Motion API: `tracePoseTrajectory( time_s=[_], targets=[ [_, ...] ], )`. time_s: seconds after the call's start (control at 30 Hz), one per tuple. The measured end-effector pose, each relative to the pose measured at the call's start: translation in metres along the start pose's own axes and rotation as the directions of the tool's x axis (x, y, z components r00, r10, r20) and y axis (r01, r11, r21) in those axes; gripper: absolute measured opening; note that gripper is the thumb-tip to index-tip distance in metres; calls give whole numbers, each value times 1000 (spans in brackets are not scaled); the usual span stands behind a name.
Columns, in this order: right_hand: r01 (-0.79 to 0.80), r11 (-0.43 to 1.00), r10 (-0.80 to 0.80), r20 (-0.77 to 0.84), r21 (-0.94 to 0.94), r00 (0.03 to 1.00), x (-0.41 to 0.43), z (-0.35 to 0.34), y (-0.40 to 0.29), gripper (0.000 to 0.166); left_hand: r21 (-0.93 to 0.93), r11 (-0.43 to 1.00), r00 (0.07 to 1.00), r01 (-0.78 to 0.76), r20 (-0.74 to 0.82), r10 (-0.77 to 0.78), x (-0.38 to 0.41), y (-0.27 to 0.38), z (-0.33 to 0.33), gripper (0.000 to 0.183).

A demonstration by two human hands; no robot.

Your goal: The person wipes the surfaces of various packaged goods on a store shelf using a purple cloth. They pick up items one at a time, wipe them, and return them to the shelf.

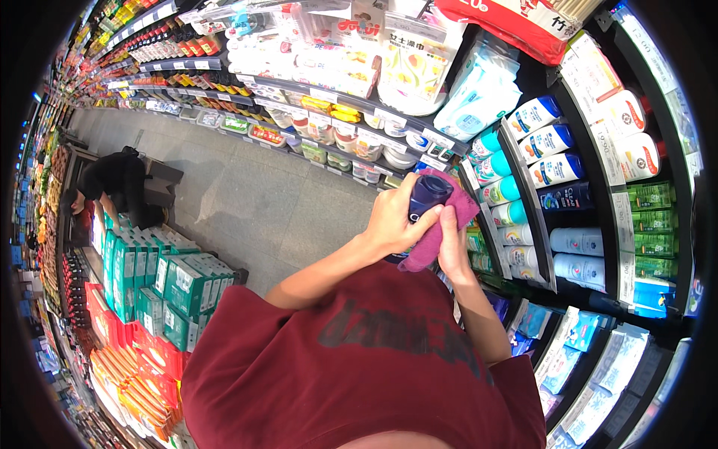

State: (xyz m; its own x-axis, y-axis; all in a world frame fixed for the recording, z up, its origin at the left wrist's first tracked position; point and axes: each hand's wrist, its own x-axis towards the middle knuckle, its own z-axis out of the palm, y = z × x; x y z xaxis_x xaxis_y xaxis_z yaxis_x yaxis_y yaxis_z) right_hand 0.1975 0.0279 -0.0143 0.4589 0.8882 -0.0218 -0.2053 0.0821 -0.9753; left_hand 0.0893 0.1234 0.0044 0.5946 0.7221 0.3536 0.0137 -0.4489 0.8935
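A dark blue Clear shampoo bottle (pixel 431 191) is in my left hand (pixel 395 216), its cap end up and my fingers wrapped around its side. My right hand (pixel 452 244) presses a purple cloth (pixel 429 241) against the bottle's other side. The cloth reaches from the bottle's top down past its lower part and hides much of it. My two thumbs almost meet on the front. To the right, a similar dark Clear bottle (pixel 564 196) lies among white bottles with blue caps (pixel 552 169) on a shelf.
Shelves with price rails (pixel 527 196) curve round the right side. Packaged goods hang above another shelf (pixel 336 95). Grey floor tiles (pixel 269 196) stretch along the aisle at left. A person in black (pixel 120 182) bends beside stacked green cartons (pixel 185 286); red packages (pixel 146 359) lie nearer.
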Motion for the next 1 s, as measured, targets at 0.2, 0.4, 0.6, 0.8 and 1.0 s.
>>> tracePoseTrajectory(
  time_s=[0.2, 0.4, 0.6, 0.8, 1.0],
  targets=[
    [102, 993, -90, 164, -65, 982, -9, 16, 11, 66, -80, 989, 980, -126, -167, 111, 9, 6, -15, 39],
    [-96, 995, 91, 299, 4, 950, -10, 10, 19, 60, -270, 950, 967, -159, -236, 95, 16, 11, -23, 37],
    [-170, 985, 157, 287, 20, 945, -10, 5, 17, 56, -559, 828, 960, -39, -252, -125, 24, 3, -20, 37],
    [-25, 997, 41, 216, -76, 975, -8, 3, 9, 57, -675, 738, 966, 20, -176, -187, 31, 20, -19, 36],
    [-143, 985, 159, 197, -92, 967, -10, -10, -5, 49, -768, 631, 964, 109, -73, -255, 34, 11, -22, 33]
  ],
)
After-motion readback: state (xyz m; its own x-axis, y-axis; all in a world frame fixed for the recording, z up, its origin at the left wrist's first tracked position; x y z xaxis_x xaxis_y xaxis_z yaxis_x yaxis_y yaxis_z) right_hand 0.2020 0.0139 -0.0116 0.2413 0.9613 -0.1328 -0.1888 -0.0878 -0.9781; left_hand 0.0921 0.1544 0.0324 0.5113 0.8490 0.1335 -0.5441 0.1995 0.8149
